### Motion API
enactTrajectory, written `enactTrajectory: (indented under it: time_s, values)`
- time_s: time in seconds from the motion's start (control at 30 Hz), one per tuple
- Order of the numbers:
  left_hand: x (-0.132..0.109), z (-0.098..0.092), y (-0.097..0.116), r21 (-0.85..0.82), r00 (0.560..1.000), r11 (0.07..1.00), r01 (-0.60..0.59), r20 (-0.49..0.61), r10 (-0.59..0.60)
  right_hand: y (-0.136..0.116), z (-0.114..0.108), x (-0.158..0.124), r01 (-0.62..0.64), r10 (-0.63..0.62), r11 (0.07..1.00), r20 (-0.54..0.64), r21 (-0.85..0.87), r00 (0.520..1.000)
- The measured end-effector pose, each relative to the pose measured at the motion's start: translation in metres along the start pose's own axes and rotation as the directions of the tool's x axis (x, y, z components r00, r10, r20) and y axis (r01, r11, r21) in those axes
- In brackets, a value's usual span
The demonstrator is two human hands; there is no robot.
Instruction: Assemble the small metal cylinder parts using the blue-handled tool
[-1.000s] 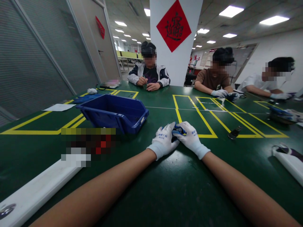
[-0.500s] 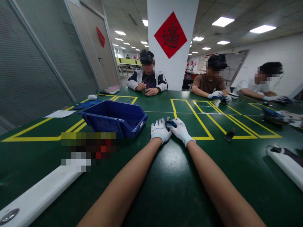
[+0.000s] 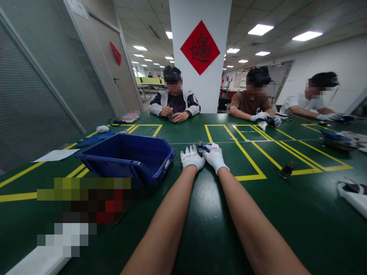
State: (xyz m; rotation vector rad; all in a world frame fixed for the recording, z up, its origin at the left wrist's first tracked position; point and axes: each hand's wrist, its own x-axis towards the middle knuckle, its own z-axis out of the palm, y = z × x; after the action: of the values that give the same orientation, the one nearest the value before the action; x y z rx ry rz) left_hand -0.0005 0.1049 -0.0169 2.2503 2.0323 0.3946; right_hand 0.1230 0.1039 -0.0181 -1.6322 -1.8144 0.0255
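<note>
My left hand (image 3: 192,157) wears a white glove with blue fingertips. Its fingers lie stretched and slightly spread on the green table, its thumb side beside a small dark piece with a metal cylindrical top (image 3: 200,144). My right hand (image 3: 213,156), gloved alike, is closed round that piece, and the metal top sticks up between the two hands. Most of the piece is hidden by the gloves. A blue plastic bin (image 3: 114,168) stands left of my left hand; a few small dark bits lie inside it.
A similar dark piece with a metal end (image 3: 287,169) lies on the table to the right. A paper sheet (image 3: 56,155) and blue gloves (image 3: 94,139) are at left. White-topped objects sit at both near sides, the left one blurred. Three people work across the table (image 3: 218,233).
The view has shifted, so the bin and the near-left object appear closer and lower. My hands stay together round the small piece with hardly any movement.
</note>
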Motion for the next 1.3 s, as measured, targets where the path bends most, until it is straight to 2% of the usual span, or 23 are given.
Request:
enactTrajectory:
  time_s: [0.27,0.6,0.73,0.87,1.07,1.2,1.3]
  values:
    - [0.021,0.006,-0.002,0.014,0.997,0.999,0.034,-0.076,-0.033,0.002,0.010,0.021,-0.048,0.049,0.998,0.016,-0.030,0.999]
    - [0.052,0.015,-0.004,-0.020,0.993,0.999,0.050,-0.107,-0.052,0.014,0.024,0.049,-0.001,0.005,0.996,0.047,-0.094,0.999]
    - [0.064,0.012,-0.004,-0.052,0.987,0.999,-0.009,-0.159,0.001,0.017,0.028,0.057,-0.019,0.030,0.992,0.083,-0.128,0.996]
    - [0.071,0.009,-0.004,-0.083,0.984,0.995,-0.063,-0.174,0.048,0.020,0.031,0.063,-0.075,0.081,0.984,0.029,-0.163,0.996]
    - [0.069,0.013,-0.004,-0.124,0.987,0.983,-0.138,-0.103,0.126,0.028,0.041,0.077,0.078,-0.083,0.995,-0.092,-0.056,0.992]
    - [0.067,0.017,-0.001,-0.128,0.986,0.984,-0.121,-0.134,0.103,0.034,0.046,0.080,0.137,-0.137,0.991,-0.048,0.003,0.989]
    - [0.069,0.019,0.000,-0.158,0.984,0.979,-0.131,-0.145,0.108,0.034,0.043,0.076,0.168,-0.166,0.986,-0.108,0.014,0.980]
